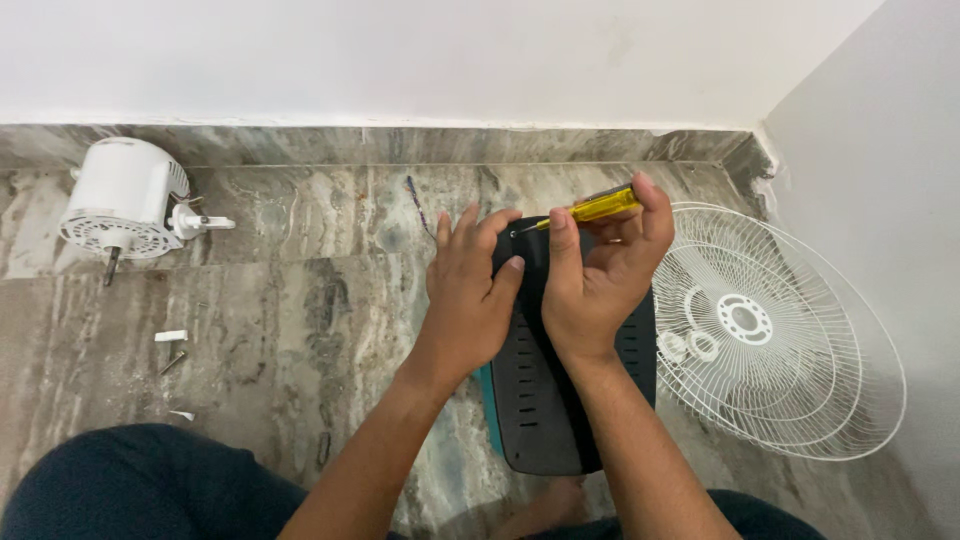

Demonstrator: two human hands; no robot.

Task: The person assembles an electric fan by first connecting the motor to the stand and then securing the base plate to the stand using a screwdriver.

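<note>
Right hand [592,280]: fingers curled tight round a yellow-handled screwdriver [598,206], held nearly level, its thin metal tip pointing left onto the upper edge of a dark grey slotted plastic cover panel [535,410].

Left hand [470,290]: flat and spread, not gripping anything; palm and fingers press on the upper left part of the panel, fingertips just beside the screwdriver tip.

Panel: lies on a grey-brown marble floor [290,300], below both hands, its rounded lower edge near the person's dark-clothed knees [140,485]. A teal edge [490,405] shows along its left side.

Right of the grip: a white wire fan guard [790,330], flat on the floor, its rim touching or overlapping the panel's right edge and reaching close to the white side wall [880,150]. Two small white rings [688,346] lie on the guard.

Far left of the grip: a white cylindrical fan motor housing [125,200] with a projecting shaft, well apart, near the marble skirting.

Lower left: small loose parts, a white piece and a dark screw [172,350]. Bare floor lies between these and the left hand.

Above the grip: a thin dark wire [418,205] on the floor.
</note>
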